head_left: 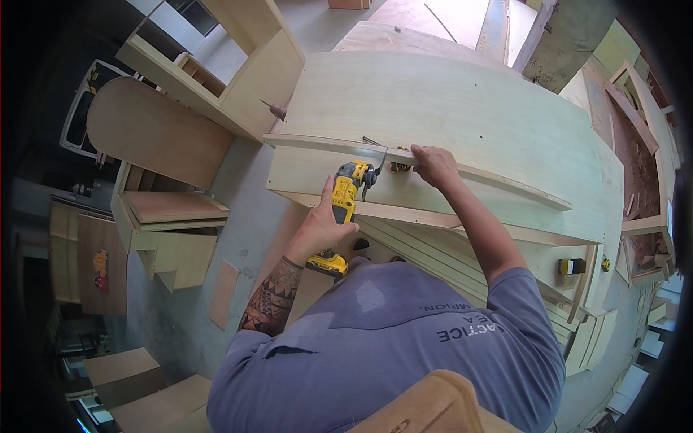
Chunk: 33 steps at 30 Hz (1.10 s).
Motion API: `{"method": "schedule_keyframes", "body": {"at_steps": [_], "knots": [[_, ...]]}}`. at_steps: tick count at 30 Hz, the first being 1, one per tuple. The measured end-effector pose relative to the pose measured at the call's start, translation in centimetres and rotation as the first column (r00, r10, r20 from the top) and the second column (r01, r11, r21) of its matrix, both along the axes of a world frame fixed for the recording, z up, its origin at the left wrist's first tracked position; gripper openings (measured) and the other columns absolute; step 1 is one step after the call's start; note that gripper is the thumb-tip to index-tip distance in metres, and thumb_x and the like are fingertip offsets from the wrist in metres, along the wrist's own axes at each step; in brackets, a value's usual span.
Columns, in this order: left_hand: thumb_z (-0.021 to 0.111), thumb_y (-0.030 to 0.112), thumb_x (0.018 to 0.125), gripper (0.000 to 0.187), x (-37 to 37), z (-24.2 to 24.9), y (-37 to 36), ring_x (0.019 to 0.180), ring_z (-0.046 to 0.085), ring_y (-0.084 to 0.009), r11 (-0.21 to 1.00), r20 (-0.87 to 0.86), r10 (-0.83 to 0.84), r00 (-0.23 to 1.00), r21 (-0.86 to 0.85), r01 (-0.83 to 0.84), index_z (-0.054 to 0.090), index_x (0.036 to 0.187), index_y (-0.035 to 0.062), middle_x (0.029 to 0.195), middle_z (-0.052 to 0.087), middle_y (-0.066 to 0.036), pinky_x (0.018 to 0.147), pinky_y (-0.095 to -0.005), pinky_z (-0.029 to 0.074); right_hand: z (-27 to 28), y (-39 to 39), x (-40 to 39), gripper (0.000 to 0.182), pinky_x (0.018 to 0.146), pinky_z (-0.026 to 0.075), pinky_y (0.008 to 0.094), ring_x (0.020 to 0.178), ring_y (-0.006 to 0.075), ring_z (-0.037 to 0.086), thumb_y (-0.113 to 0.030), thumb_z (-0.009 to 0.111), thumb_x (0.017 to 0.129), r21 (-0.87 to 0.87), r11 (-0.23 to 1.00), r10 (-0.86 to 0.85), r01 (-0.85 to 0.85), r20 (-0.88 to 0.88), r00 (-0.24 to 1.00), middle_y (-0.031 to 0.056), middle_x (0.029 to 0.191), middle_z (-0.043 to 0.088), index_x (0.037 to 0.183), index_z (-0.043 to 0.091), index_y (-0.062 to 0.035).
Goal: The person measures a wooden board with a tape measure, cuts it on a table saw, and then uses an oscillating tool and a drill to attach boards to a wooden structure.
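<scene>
My left hand (319, 229) is wrapped round the body of a yellow and black cordless oscillating multi-tool (348, 189), its battery hanging below my wrist. The tool's head meets a long, narrow wooden strip (514, 185) lying across a large pale plywood panel (433, 94). To the right of the blade, my right hand (436, 166) is closed on that strip, thumb and fingers over its edge. A small yellow and black object (399, 160), partly hidden, sits between the blade and my right hand. A thin dark pencil-like object (372, 141) lies just beyond the strip.
A screwdriver-like tool (274, 110) sticks out at the panel's left edge. Cabinet frames (253, 79) and a rounded board (155, 123) stand left. At right are a yellow and black box (572, 266), a tape measure (606, 265) and a wooden frame (642, 227).
</scene>
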<state>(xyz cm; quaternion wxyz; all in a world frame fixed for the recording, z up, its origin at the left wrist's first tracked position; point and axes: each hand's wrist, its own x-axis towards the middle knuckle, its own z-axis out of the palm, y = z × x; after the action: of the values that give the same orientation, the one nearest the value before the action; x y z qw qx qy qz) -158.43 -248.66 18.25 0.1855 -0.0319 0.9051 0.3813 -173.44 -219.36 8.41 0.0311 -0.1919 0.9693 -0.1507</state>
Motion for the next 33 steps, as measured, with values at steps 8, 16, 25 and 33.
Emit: {"method": "schedule_keyframes", "body": {"at_steps": [8,16,25,33], "knots": [[0.08,0.019,0.08,0.119,0.0,-0.3,0.1,0.064,0.07,-0.0245,1.0,-0.006,0.006,1.0,-0.016,-0.006,0.0,0.167,0.0154,0.098,0.071,-0.019,0.059,-0.0373,0.058,0.3,-0.2,0.2,0.027,0.074,0.056,0.049,0.09,0.0353,0.073,-0.017,0.081,0.082,-0.006,1.0,0.012,-0.012,-0.012,1.0,0.0137,0.09,0.074,0.101,0.063,-0.009],[0.08,0.019,0.081,0.118,-0.1,0.0,0.2,0.064,0.069,-0.0246,1.0,-0.019,-0.01,1.0,-0.001,0.01,-0.001,0.167,0.0155,0.101,0.071,-0.02,0.059,-0.0378,0.058,0.0,-0.3,0.4,0.029,0.074,0.056,0.0483,0.09,0.0346,0.073,-0.018,0.081,0.082,-0.015,1.0,0.015,-0.015,-0.026,1.0,0.0126,0.092,0.074,0.102,0.063,-0.0102],[0.079,0.021,0.082,0.118,0.1,-0.6,0.7,0.067,0.071,-0.027,0.999,0.027,0.037,0.999,0.003,-0.037,-0.003,0.166,0.0117,0.108,0.07,-0.023,0.062,-0.0387,0.059,0.3,-1.0,0.3,0.029,0.074,0.057,0.0483,0.091,0.0349,0.072,-0.018,0.081,0.082,-0.002,1.0,0.007,-0.007,-0.025,1.0,0.0125,0.093,0.073,0.103,0.063,-0.01],[0.076,0.028,0.081,0.121,0.1,0.6,1.4,0.104,0.071,-0.0418,0.998,0.086,0.065,0.994,0.006,-0.066,-0.008,0.165,0.0065,0.114,0.069,-0.03,0.093,-0.045,0.056,0.7,-1.4,0.3,0.027,0.074,0.057,0.0479,0.091,0.0347,0.072,-0.017,0.08,0.083,0.01,1.0,0.004,-0.004,-0.005,1.0,0.0125,0.094,0.073,0.103,0.063,-0.0107]]}}
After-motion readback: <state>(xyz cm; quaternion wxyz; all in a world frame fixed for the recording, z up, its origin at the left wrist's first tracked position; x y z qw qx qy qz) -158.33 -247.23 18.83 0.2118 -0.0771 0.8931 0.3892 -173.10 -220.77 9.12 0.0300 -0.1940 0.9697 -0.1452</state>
